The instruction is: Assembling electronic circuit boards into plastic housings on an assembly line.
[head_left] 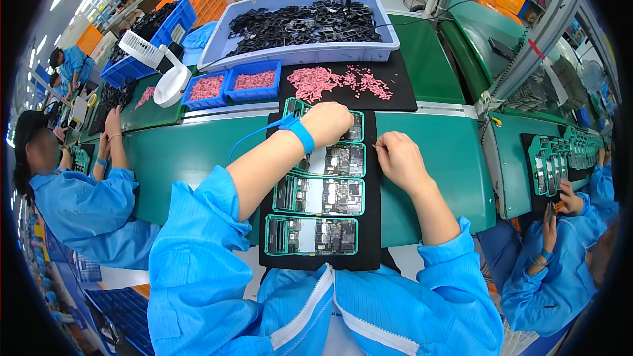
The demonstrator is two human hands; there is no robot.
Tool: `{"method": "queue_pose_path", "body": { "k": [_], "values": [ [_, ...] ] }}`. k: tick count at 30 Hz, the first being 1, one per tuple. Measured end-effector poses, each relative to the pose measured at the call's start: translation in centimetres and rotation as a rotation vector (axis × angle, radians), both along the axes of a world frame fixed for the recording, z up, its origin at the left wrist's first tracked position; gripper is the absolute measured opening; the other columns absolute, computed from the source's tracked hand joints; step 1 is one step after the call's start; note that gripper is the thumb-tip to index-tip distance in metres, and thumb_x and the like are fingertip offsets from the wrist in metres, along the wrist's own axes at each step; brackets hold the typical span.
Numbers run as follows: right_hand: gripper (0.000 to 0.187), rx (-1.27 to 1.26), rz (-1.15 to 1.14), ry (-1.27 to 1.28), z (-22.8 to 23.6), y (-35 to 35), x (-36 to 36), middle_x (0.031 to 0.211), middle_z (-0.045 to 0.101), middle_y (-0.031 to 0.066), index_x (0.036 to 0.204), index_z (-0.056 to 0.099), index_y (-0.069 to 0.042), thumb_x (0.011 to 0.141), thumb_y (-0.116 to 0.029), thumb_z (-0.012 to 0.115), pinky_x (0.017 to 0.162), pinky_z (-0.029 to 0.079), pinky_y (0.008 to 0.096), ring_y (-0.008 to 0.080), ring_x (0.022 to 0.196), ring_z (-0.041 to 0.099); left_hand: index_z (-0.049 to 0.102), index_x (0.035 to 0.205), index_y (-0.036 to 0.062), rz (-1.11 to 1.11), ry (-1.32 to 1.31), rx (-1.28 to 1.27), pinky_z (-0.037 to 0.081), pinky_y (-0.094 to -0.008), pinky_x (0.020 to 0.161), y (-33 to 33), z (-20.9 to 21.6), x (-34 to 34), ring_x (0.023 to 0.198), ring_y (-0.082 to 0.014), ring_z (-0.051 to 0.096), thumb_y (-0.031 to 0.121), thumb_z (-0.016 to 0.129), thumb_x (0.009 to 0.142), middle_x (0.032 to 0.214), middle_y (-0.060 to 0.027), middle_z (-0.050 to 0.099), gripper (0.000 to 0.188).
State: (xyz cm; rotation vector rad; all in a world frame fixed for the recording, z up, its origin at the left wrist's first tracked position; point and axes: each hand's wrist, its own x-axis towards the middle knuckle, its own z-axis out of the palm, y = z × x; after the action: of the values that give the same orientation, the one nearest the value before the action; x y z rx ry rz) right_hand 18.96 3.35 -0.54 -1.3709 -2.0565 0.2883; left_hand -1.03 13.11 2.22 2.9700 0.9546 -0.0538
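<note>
A column of several opened phone bodies in green frames lies on a black mat (pixel 370 237) in front of me. Circuit boards and pale battery areas show in the nearest phone body (pixel 312 236) and the one beyond it (pixel 319 196). My left hand (pixel 328 123), with a blue wrist strap (pixel 302 134), rests over the farthest phone body (pixel 357 127) and hides part of it. Its fingers are curled down, and whatever is under them is hidden. Just right of the mat, my right hand (pixel 401 158) is closed in a pinch at a tiny item too small to name.
Beyond the phones lie loose pink pieces (pixel 315 83), two blue trays of them (pixel 254 84), and a large bin (pixel 297 56) of black plastic parts. A white fan (pixel 173 86) stands left. Co-workers sit on both sides, the right one beside more green-framed phones (pixel 548 165).
</note>
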Motion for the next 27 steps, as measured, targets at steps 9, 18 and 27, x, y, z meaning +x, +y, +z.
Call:
{"method": "queue_pose_path", "body": {
  "k": [9, 18, 27],
  "values": [
    [0.005, 0.032, 0.035, 0.003, 0.5, 0.3, -1.3, 0.082, 0.060, 0.0138, 0.081, 0.056, -0.002, 0.079, -0.004, 0.060, 0.073, 0.048, 0.0424, 0.0338, 0.082, 0.059, 0.068, 0.081, 0.0061, -0.015, -0.015, 0.011, 0.053, -0.0385, 0.078, -0.3, 0.5, -0.5, 0.088, -0.0297, 0.064, 0.007, 0.064, 0.071, 0.087, -0.0112, 0.067, 0.010],
    [0.007, -0.015, 0.122, 0.175, 0.3, 0.4, -2.3, 0.086, 0.061, 0.0102, 0.077, 0.059, -0.003, 0.074, -0.003, 0.066, 0.073, 0.049, 0.0372, 0.0285, 0.083, 0.060, 0.072, 0.099, 0.0107, -0.092, -0.196, -0.076, 0.048, -0.0356, 0.083, -0.5, -0.5, -3.4, 0.095, -0.0256, 0.058, 0.016, 0.061, 0.086, 0.092, -0.0078, 0.060, 0.017],
    [0.005, -0.043, 0.318, -0.013, 0.8, 0.8, -4.5, 0.096, 0.060, 0.0072, 0.074, 0.062, -0.005, 0.072, -0.005, 0.067, 0.083, 0.046, 0.0378, 0.0274, 0.095, 0.056, 0.061, 0.087, 0.0020, 0.002, -0.283, -0.163, 0.048, -0.0405, 0.083, -0.1, -1.6, -4.3, 0.095, -0.0298, 0.059, 0.029, 0.060, 0.088, 0.092, -0.0121, 0.061, 0.027]
  ]
}}
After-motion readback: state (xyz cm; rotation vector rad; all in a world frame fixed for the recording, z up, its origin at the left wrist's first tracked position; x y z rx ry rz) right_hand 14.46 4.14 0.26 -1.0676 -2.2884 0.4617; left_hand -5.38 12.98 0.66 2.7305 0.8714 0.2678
